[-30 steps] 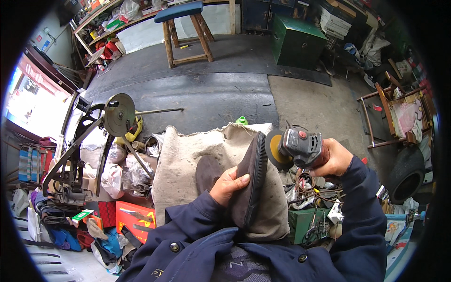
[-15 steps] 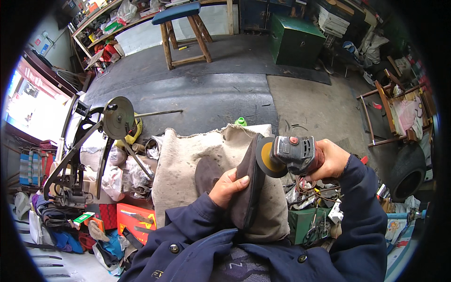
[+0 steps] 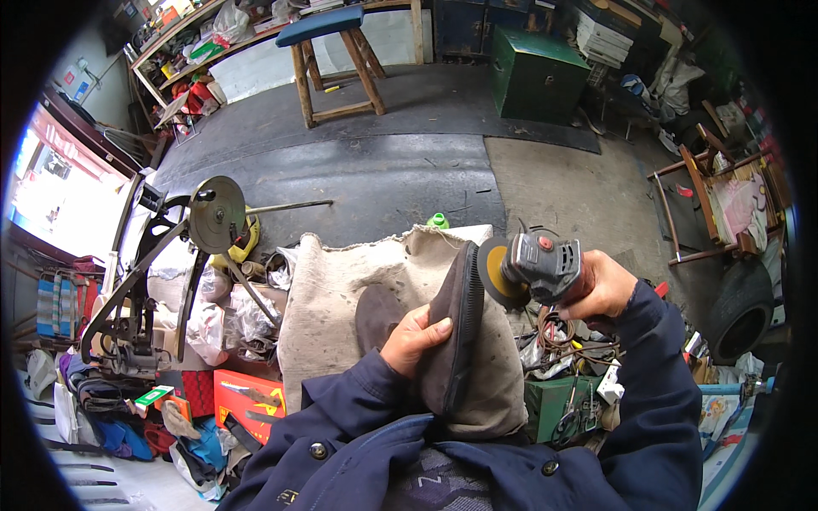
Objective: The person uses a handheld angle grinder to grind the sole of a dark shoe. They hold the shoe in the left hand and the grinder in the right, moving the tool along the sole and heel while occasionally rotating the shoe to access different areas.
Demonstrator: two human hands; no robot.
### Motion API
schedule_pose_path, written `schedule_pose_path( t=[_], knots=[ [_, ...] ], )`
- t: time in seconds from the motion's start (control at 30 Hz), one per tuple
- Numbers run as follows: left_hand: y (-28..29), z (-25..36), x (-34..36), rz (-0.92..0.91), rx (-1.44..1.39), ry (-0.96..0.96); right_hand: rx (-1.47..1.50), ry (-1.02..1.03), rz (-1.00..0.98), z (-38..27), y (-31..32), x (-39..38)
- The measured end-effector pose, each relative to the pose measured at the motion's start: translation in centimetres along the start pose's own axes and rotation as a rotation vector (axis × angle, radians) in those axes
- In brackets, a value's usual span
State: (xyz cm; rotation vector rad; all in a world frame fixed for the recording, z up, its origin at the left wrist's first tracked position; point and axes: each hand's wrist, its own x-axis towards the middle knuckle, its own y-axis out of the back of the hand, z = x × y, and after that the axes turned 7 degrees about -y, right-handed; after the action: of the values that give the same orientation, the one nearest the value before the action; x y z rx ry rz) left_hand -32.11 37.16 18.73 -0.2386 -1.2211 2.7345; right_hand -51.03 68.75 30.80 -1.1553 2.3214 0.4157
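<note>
My left hand (image 3: 416, 341) is closed round a dark brown shoe (image 3: 450, 311), held upright on its side above my lap. Its black ridged sole edge faces right. In my right hand (image 3: 603, 288) is an angle grinder (image 3: 548, 264), dark grey with a red button and a yellowish disc (image 3: 492, 271). The disc stands right beside the sole edge near the shoe's upper end; whether they touch I cannot tell. Under the shoe, a stained beige cloth (image 3: 328, 341) covers my lap. Another dark shoe-like piece (image 3: 375, 311) lies on it, partly hidden by my left hand.
To the left stands a black metal machine with a round wheel (image 3: 217, 215). Bags and an orange-red box (image 3: 247, 400) sit below it. A green toolbox (image 3: 545, 404) and tangled cords are at right. Farther off are a blue-topped stool (image 3: 319, 25) and a green chest (image 3: 537, 75).
The grinder has shifted slightly right and tilted, and its disc has drawn back from the shoe. The shoe has turned a little, showing more of its ridged sole edge.
</note>
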Motion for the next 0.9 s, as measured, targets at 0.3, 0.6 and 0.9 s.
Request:
schedule_pose_path(
  t=[0.3,0.6,0.9],
  knots=[
    [-0.3,-0.2,0.0,0.015,0.030,-0.011,-0.305,0.083,0.028,-0.6,-1.7,-1.3],
    [-0.2,0.0,0.0,0.001,0.042,0.004,-0.108,-0.030,-0.006,-0.4,0.5,1.6],
    [-0.4,0.2,-0.1,0.015,0.009,0.000,0.005,0.028,-0.018,0.1,0.1,0.0]
  ],
)
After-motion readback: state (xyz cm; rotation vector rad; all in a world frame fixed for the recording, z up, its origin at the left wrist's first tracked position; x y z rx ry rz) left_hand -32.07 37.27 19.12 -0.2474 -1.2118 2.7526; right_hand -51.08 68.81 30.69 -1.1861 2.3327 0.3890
